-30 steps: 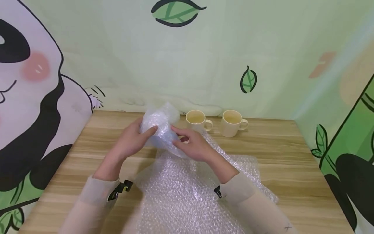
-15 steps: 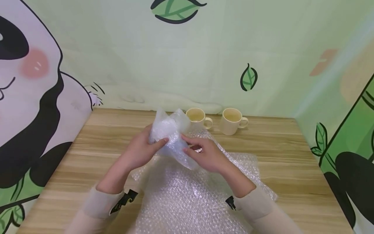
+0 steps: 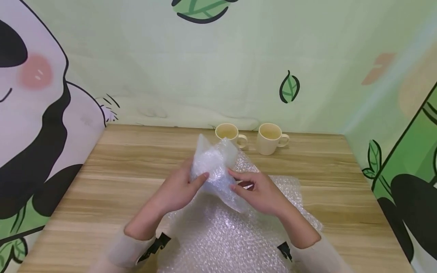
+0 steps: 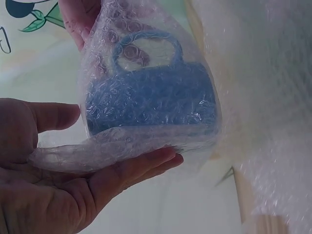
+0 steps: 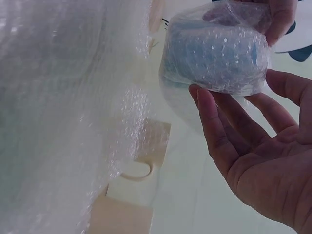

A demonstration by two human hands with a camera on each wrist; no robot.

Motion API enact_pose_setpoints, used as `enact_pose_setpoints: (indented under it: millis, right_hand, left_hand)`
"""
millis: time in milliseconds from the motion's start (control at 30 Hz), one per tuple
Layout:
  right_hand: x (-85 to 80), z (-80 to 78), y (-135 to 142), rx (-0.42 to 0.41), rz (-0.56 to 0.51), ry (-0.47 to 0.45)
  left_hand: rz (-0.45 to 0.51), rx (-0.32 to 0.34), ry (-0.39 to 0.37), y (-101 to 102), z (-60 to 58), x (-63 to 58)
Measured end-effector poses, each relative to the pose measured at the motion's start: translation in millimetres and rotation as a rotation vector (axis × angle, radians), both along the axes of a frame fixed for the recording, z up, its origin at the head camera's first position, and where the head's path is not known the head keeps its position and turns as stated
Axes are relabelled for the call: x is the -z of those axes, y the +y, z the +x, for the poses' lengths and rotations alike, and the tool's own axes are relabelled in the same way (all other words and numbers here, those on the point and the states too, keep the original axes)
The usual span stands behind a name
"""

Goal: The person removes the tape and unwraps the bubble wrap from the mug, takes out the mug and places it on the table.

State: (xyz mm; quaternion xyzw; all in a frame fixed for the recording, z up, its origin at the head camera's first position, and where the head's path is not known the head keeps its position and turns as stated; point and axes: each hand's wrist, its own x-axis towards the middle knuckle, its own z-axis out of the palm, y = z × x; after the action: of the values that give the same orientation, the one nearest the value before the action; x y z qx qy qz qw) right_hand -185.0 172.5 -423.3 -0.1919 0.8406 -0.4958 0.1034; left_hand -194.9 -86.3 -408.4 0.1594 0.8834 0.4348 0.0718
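Note:
A blue mug [image 4: 151,95] with a looped handle shows through the bubble wrap [image 4: 105,146] folded around it. Both hands hold this bundle up over the table. My left hand [image 3: 179,187] grips it from the left, thumb on the near face and fingers underneath, as the left wrist view shows. From the other side my right hand [image 3: 264,189] holds the wrap between thumb and fingers; in the right wrist view its fingertips [image 5: 207,100] support the bundle's edge. Loose corners of wrap stick up at the bundle's top. Below lies a large bubble wrap sheet [image 3: 218,239].
Two cream mugs, a left one [image 3: 227,131] and a right one [image 3: 268,140], stand upright at the back of the wooden table [image 3: 129,151], handles to the right. Behind them rises a wall [image 3: 153,57] printed with a panda and leaves.
Both hands have brought the wrapped blue mug rightward and nearer to me, keeping their grip on it. The cream mugs and the large sheet stay in place; the head view has tilted slightly down.

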Motion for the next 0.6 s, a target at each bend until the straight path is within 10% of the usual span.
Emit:
enact_pose_setpoints:
  millis: [600]
  right_hand:
    - [31.2,35.2,49.3,0.036,-0.018,-0.088]
  left_hand:
    - [-0.024,0.062,-0.059,42.9,28.6,34.0]
